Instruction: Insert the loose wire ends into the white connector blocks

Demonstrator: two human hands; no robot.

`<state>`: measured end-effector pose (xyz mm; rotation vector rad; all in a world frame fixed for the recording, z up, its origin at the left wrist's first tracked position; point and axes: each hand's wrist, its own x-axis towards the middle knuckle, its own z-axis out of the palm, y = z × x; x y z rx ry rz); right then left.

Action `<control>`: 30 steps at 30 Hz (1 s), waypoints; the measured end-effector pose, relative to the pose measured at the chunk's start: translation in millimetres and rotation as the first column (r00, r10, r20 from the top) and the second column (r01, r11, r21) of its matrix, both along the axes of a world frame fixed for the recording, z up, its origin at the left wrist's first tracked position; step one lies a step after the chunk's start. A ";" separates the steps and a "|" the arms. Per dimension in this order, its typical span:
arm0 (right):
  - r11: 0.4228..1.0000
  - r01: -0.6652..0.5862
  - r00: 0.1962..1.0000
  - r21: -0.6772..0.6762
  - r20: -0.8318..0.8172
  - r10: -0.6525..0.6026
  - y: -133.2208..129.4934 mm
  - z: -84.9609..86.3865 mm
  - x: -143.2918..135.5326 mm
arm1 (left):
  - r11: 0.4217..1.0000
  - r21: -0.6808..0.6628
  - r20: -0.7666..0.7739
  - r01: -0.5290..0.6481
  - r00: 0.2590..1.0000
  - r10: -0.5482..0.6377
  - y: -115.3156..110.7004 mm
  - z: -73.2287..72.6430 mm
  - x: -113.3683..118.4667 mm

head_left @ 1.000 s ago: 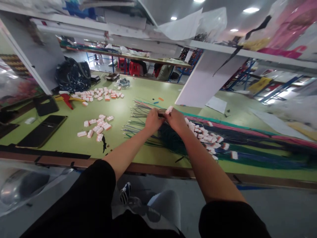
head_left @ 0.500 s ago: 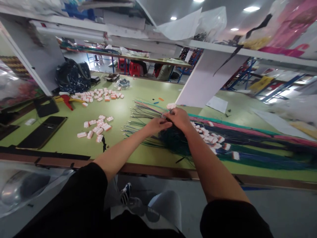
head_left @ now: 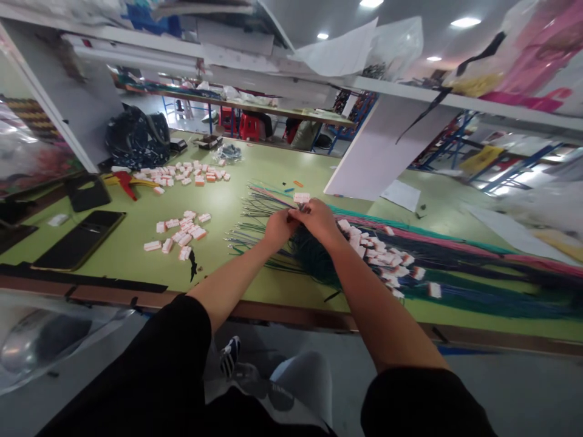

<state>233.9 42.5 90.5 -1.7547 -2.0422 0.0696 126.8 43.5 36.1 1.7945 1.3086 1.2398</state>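
My two hands meet above the bundle of wires [head_left: 310,258] on the green table. My right hand [head_left: 320,220] is closed on a white connector housing [head_left: 301,198], which sticks up past the fingertips. Fingers pinched, my left hand [head_left: 279,228] touches the right one just below the connector; it seems to grip thin wires, mostly hidden by the fingers. Loose wire ends [head_left: 255,206] with metal tips fan out to the left of both hands. Under my right forearm lies a heap of white and orange connectors [head_left: 380,254] on top of the wires.
More connectors lie in a near pile [head_left: 182,230] and a far pile [head_left: 191,173]. A phone [head_left: 79,240], red-and-yellow pliers [head_left: 127,184] and a dark patterned bag [head_left: 136,138] are at the left. A white upright panel [head_left: 368,145] supports the shelf behind the wires.
Both hands have drawn together, the right one shifting slightly left with the connector. The left fingers have closed in beneath it. The view has moved a little.
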 end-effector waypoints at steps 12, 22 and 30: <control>0.988 -0.005 0.905 -0.157 0.419 0.071 -9.0 -7.2 12.9 | 1.000 -0.026 -0.050 0.003 0.999 -0.005 1.1 1.3 0.1; 0.990 0.007 0.837 -0.140 0.543 0.071 -4.8 -1.0 -0.1 | 0.990 -0.130 -0.073 -0.060 0.996 0.050 8.2 -6.7 -2.0; 0.890 -0.428 0.615 -0.161 0.669 0.417 -58.4 5.6 -22.1 | 0.974 -0.183 -0.180 -0.135 0.978 0.102 19.6 -4.9 -1.6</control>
